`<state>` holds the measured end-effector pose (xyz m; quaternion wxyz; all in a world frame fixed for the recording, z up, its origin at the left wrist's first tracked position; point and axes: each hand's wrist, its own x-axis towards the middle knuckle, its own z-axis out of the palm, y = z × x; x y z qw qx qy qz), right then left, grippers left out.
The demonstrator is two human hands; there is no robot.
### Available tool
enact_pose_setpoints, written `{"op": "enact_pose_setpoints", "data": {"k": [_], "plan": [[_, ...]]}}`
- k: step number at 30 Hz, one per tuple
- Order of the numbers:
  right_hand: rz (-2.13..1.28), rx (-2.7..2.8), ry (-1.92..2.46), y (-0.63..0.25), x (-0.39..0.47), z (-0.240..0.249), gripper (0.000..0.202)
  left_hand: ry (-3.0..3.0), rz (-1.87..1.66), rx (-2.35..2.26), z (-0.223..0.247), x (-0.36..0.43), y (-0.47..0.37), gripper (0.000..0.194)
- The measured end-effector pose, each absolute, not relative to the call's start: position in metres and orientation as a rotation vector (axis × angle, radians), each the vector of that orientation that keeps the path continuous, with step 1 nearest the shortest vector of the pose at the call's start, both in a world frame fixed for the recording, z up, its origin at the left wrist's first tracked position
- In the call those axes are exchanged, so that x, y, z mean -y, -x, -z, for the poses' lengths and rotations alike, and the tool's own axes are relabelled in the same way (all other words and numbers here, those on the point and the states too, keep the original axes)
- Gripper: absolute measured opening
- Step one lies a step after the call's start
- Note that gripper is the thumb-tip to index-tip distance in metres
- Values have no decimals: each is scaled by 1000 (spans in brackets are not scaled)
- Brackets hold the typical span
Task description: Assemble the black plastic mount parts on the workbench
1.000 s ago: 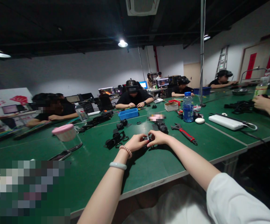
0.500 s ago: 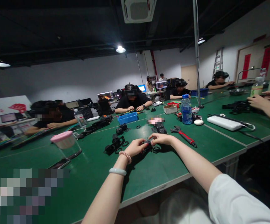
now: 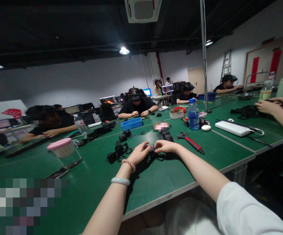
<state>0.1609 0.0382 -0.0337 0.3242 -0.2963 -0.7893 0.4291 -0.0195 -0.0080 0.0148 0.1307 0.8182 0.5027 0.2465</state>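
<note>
My left hand (image 3: 141, 152) and my right hand (image 3: 166, 147) meet over the green table (image 3: 175, 173), fingers closed on a small black part (image 3: 152, 152) between them. Its exact kind is too small to make out. A black ring (image 3: 161, 157) lies just below my right fingers. Left of my left hand rest a black bracket-like part (image 3: 117, 153) and several black rings. Behind my hands are more black parts (image 3: 166, 136) and another black piece (image 3: 125, 135). An adjustable wrench (image 3: 191, 143) with a red and black handle lies right of my right hand.
A blue tray (image 3: 132, 124), a blue bottle (image 3: 193, 116), a small box (image 3: 176, 113) and a white power strip (image 3: 232, 128) stand farther back. At left are a clear jar with a pink lid (image 3: 62, 148) and a phone (image 3: 57, 173). Co-workers sit around the table; a co-worker's hands (image 3: 270, 106) are at right.
The whole view has shifted slightly, so things sit a little farther left. My hands stay together at the small black part, with fingers slightly changed in pose.
</note>
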Motion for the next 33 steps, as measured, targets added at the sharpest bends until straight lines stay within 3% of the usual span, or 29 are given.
{"op": "enact_pose_setpoints", "data": {"k": [9,21,25,28,33], "plan": [[-1118,2066,752,-161,-37,32,17,-2357,-549,-1431,-5,10,10,75],[-1349,1980,610,-158,-25,30,23,-2393,-468,-1420,-3,13,11,59],[-1204,2085,665,-158,-21,26,24,-2370,-493,-1428,-2,13,12,58],[-905,2222,801,-162,-15,20,29,-2359,-499,-1415,-2,12,12,58],[-620,2419,985,-174,-5,11,53,-2341,-497,-1401,-1,10,13,61]]}}
